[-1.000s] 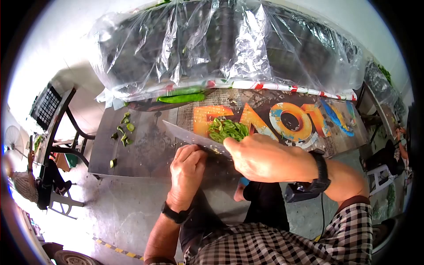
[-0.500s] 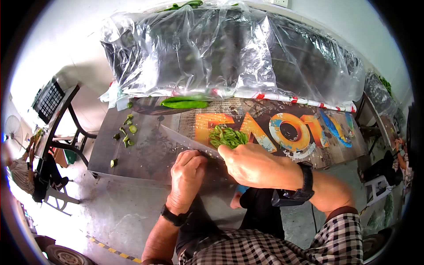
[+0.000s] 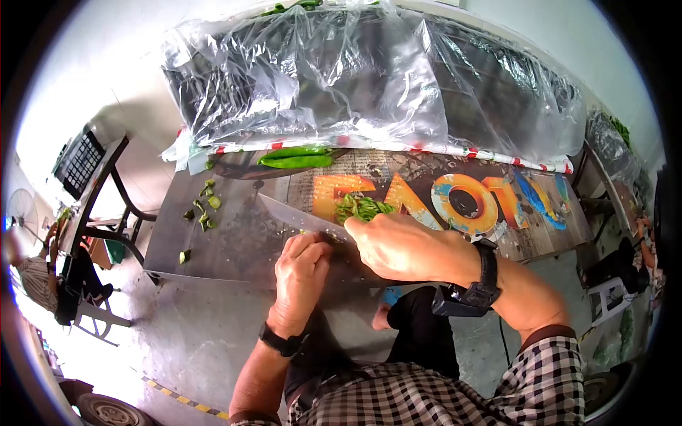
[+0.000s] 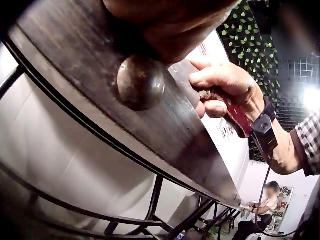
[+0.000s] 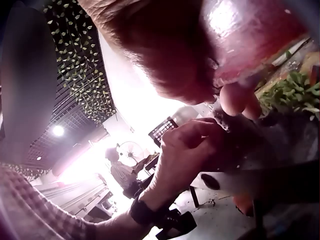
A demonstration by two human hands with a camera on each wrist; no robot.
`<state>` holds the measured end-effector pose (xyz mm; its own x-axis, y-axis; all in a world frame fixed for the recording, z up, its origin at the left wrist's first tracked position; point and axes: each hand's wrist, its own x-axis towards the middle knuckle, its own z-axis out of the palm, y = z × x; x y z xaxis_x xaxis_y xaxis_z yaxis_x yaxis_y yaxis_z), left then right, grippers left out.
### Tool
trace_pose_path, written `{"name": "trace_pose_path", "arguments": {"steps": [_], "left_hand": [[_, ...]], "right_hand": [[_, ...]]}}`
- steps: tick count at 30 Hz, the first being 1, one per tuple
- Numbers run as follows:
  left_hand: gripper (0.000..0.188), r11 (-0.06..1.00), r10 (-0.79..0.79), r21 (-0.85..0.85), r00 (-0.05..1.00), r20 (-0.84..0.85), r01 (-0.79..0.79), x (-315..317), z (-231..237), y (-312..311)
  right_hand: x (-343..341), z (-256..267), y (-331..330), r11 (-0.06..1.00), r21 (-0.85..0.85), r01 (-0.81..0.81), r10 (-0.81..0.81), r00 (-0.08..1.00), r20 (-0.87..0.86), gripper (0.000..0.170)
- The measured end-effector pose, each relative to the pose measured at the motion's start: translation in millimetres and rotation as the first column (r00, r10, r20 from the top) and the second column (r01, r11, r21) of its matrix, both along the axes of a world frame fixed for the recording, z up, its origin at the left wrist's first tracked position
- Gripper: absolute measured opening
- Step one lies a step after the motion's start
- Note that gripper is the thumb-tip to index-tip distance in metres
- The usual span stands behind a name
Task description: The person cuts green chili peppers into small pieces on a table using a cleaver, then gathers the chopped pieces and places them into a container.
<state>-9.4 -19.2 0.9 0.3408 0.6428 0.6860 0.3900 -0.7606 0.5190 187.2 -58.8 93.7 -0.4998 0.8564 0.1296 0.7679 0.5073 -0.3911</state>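
In the head view the right hand grips a knife, its broad blade pointing left over the table; the left wrist view shows the red handle in that hand. Curled fingers of the left hand lie against the near side of the blade at the table's front edge, a bit of green pepper showing at their tips. Most of what they hold is hidden. Sliced green pepper lies heaped just beyond the right hand, also visible in the right wrist view.
Whole green peppers lie at the back of the table. Cut stem ends are scattered on its left. Clear plastic sheeting covers a long dark bulk behind. Other people sit at side tables, left and right.
The right hand and knife handle have shifted slightly left, over the near part of the slice heap. The left hand has barely moved. The head view has tilted a little.
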Motion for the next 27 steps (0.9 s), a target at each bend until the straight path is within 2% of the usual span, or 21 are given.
{"name": "trace_pose_path", "arguments": {"steps": [5,12,17,21,24,27], "left_hand": [[0.016,0.999,0.021,0.029,1.000,0.002,-0.021,0,2,-1],[0.017,1.000,0.028,-0.007,0.999,0.020,-0.028,0,1,-4],[0.018,0.999,0.038,-0.020,0.998,0.047,-0.037,0,-6,-1],[0.015,0.995,0.039,-0.092,0.998,0.048,-0.035,-2,-5,-4],[0.015,0.995,0.030,-0.096,0.997,0.067,-0.024,-2,-4,-4],[0.015,0.996,0.041,-0.081,0.998,0.049,-0.037,-1,-6,-3]], "right_hand": [[13,7,-15,0.996,-0.082,0.039,-0.040,0.999,-0.009,0.012],[40,7,-38,0.987,-0.078,0.138,-0.132,0.988,0.075,0.014],[41,1,-43,0.988,0.029,0.149,-0.148,0.988,-0.035,0.012],[31,9,-45,0.982,-0.068,0.174,-0.178,0.982,-0.063,0.012],[27,10,-46,0.984,-0.079,0.157,-0.162,0.985,-0.060,0.011],[26,10,-47,0.987,-0.076,0.140,-0.145,0.987,-0.063,0.017]]}}
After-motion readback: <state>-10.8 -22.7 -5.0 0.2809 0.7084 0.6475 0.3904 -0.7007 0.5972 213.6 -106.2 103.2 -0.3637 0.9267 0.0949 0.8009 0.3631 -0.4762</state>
